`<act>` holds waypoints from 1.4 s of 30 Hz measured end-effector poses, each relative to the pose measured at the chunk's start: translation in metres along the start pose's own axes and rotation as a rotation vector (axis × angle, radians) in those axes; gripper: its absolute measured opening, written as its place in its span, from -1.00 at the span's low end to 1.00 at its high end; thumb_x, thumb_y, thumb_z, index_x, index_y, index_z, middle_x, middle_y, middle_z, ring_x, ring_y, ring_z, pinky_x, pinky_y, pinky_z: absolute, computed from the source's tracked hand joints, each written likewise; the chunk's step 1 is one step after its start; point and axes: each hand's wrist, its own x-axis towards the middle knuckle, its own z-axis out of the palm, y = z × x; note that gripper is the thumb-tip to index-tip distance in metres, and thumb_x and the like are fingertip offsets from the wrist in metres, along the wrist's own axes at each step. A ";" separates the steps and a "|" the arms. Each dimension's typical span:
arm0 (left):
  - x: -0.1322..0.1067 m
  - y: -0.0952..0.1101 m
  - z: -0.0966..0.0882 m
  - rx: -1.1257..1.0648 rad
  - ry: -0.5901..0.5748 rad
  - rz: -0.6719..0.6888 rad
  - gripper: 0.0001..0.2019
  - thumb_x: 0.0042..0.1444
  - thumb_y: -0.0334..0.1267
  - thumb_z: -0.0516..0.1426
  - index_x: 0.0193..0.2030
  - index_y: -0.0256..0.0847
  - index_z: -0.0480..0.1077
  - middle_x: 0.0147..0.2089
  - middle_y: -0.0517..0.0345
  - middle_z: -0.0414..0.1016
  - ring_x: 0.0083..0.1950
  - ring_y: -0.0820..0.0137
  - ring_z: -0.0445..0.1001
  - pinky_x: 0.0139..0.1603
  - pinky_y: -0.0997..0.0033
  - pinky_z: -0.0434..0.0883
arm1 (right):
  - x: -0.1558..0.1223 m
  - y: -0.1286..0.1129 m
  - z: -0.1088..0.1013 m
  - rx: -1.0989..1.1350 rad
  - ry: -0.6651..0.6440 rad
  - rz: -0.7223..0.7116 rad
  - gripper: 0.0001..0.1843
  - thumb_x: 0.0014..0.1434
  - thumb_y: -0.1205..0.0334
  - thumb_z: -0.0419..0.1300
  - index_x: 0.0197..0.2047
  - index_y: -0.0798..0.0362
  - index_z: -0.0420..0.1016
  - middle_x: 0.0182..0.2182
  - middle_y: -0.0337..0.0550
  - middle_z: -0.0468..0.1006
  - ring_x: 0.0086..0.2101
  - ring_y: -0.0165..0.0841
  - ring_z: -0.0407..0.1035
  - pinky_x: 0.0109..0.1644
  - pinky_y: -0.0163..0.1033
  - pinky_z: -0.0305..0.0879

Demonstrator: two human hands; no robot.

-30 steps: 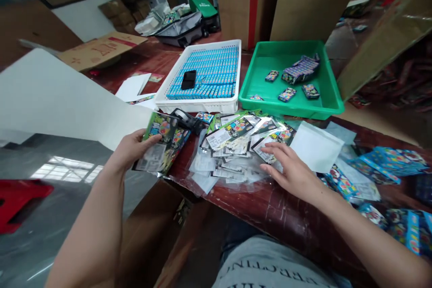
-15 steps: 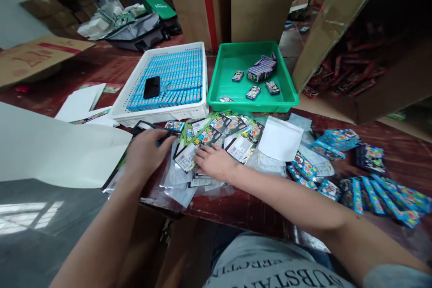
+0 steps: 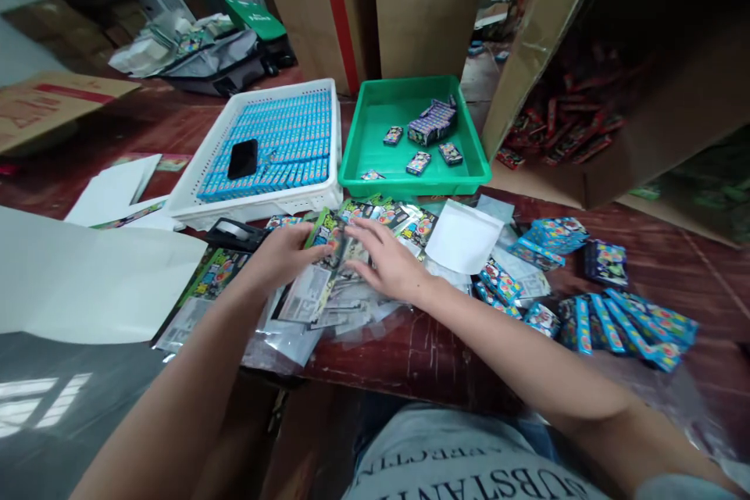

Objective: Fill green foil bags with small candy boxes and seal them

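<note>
- Two bare hands meet over a loose pile of packets near the front edge of the tabletop, seen in the head view, the only one.
- The left hand appears to pinch the upper part of one green-and-black packet, thumb across its face; the fingers behind are mostly hidden.
- The right hand lies over the same pile, fingers bent, thumb apart from them, fingertips touching packets; whether it grips one cannot be told.
- The step in hand looks like separating a packet from the pile. The next move seems to call for a light pinch on a single edge, since slick sleeves may cling together.
- The packets are flat, thin and glossy, with bright printing, pale label panels and clear plastic that catches light.
- Another such packet lies at the near-left corner, beside a broad, smooth white sheet and a black tape holder.
- Towards the far edge, a perforated white plastic basket holds tight rows of small blue boxes with a dark phone on top; just right of it, a smooth green tray holds small cartons.
- Towards the right edge, blue packs fan out.
</note>
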 end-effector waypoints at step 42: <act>-0.064 0.115 0.146 -0.747 -0.035 -0.131 -0.68 0.02 -0.03 0.37 -0.15 -0.18 0.62 -0.15 0.09 0.71 -0.22 0.25 0.64 -0.14 0.25 0.57 | -0.130 -0.043 -0.167 0.064 0.177 0.368 -0.81 0.39 0.03 0.21 -0.11 -0.07 0.55 -0.09 -0.11 0.62 -0.06 -0.22 0.54 0.09 -0.01 0.45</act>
